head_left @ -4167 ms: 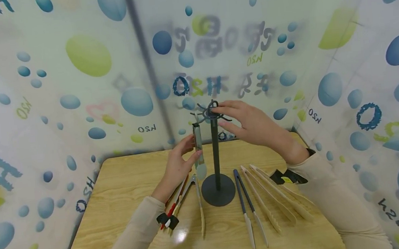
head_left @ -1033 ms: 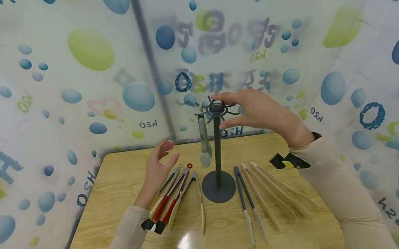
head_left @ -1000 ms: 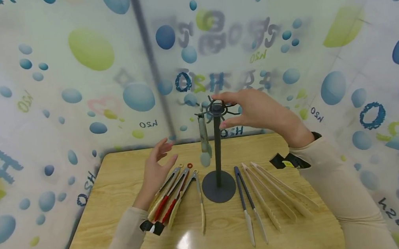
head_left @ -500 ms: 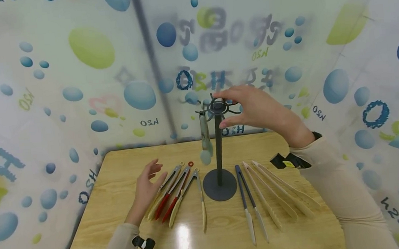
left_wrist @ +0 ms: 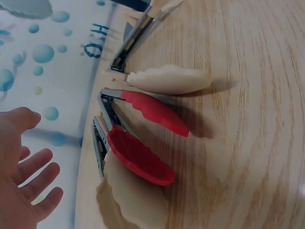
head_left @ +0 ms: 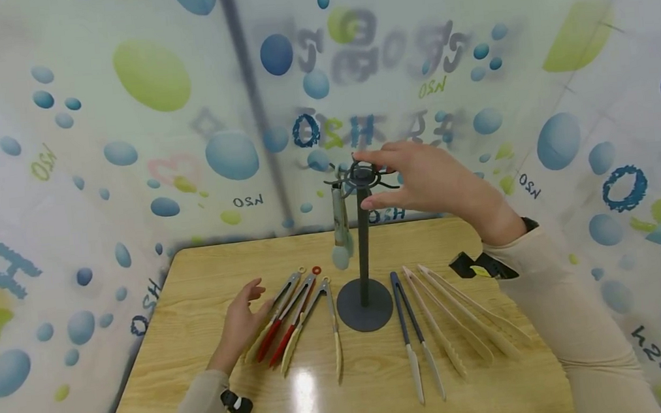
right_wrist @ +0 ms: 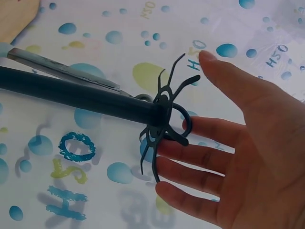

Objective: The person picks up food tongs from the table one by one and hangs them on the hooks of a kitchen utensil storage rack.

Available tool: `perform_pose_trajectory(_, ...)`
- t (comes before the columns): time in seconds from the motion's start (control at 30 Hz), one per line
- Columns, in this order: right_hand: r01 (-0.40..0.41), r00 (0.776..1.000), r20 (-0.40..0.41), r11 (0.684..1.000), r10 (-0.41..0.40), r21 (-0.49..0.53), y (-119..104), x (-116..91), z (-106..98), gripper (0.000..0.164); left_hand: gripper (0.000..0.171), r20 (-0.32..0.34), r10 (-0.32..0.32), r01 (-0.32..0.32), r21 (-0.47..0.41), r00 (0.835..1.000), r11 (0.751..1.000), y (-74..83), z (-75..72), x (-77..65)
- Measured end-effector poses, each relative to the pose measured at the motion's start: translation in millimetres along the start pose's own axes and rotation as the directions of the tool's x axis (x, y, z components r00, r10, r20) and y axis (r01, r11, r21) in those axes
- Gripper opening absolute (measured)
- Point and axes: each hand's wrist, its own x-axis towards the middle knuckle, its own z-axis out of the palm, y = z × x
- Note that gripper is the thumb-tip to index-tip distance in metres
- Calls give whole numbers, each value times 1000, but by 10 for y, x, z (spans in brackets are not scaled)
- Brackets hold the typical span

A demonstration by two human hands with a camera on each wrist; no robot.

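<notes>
Both left hand, right hand: fingers wide. Through overlap, red-headed silver tongs left of black metal hook-stand could snag.

Mirror-written "H2O" repeats across the bubble-patterned wall covering, at the head view's centre and toward both edges; blurred grey characters at upper centre are unreadable.

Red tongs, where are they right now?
In the head view, the red tongs lie on the table, left of the black stand and right of the left hand.
</notes>
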Motion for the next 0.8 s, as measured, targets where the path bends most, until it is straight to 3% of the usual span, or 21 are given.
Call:
perform_pose_trajectory(0.2,11,999,44,999,-12,39,24,-5,-51,78,56,65,-33,27,82,997,996,-52,38,75)
perform_pose_trajectory(0.37,-6,999,34,999,5,41,5,2,-36,78,47,126,-60,39,158,990,987,-77,94,165)
perform_pose_trajectory(0.67,-41,999,-9,999,41,1,-22,6,19,80,30,160,21,-64,267,987,962,-85,238,319)
perform_pose_trajectory(0.8,-42,999,14,999,41,35,-9,-11,-2,80,29,167,-17,-36,308,986,951,-74,300,369)
